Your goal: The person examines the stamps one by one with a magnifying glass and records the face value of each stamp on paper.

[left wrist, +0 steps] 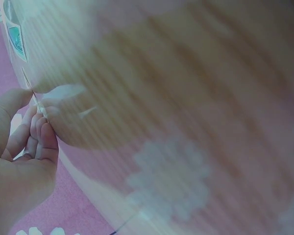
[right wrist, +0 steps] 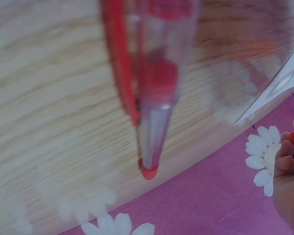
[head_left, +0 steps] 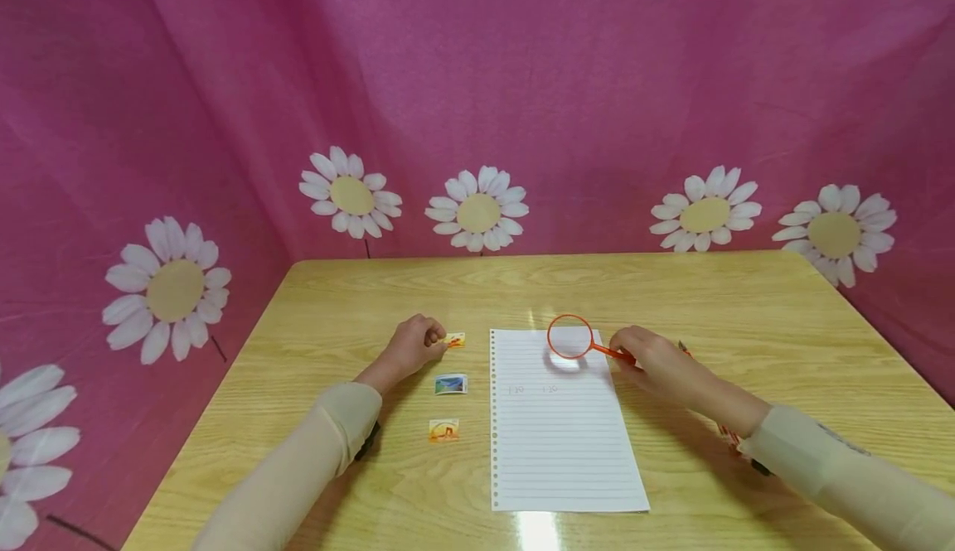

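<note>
My left hand pinches the edge of a small yellow-and-red stamp on the table. In the left wrist view a thin edge shows between thumb and fingers. Below it, in a column, lie a blue-green stamp and a yellow-orange stamp. My right hand grips the handle of an orange magnifying glass. Its round lens hangs over the top part of a lined sheet of paper, which bears two short handwritten marks side by side.
Under my right forearm lies a red pen with a clear barrel, mostly covered by the arm in the head view. The wooden table meets a pink curtain with white daisies at its back and left edges.
</note>
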A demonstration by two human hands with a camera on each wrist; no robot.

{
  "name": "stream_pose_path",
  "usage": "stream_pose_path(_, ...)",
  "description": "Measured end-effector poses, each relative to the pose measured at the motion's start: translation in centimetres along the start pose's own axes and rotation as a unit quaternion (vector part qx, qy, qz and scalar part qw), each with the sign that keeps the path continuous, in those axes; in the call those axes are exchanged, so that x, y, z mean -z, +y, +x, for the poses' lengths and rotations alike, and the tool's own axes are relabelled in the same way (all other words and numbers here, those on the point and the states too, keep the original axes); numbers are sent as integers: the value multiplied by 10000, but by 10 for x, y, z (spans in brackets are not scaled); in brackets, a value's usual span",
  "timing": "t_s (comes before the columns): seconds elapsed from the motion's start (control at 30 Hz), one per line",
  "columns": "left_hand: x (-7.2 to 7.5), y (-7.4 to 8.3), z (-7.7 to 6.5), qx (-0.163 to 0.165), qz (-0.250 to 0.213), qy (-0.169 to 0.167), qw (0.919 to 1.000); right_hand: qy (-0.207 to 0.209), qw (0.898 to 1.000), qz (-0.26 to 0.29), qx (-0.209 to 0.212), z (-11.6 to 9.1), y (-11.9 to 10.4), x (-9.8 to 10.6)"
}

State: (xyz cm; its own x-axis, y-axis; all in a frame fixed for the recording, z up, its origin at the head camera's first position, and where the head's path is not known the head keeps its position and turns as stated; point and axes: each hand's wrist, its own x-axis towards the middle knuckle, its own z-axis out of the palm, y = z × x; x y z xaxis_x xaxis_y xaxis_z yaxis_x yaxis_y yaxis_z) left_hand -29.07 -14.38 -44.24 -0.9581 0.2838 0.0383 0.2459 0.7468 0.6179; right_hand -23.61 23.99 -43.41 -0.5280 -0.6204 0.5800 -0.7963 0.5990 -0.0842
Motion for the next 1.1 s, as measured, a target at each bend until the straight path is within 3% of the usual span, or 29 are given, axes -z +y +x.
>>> stream_pose_path(0.43, 0, 1, 0, -7, -9, -1, 10000, 142, 9995, -285, 77, -19, 10, 13)
stream_pose_path(0.8, -1, -1, 0, -22, 49, -7, 10000, -163, 9982, -398, -411, -39, 12, 30)
stream_pose_path(1.1, -1, 0, 1, 4, 1, -2, 10000, -120, 9975, -421, -554, -53, 16, 40)
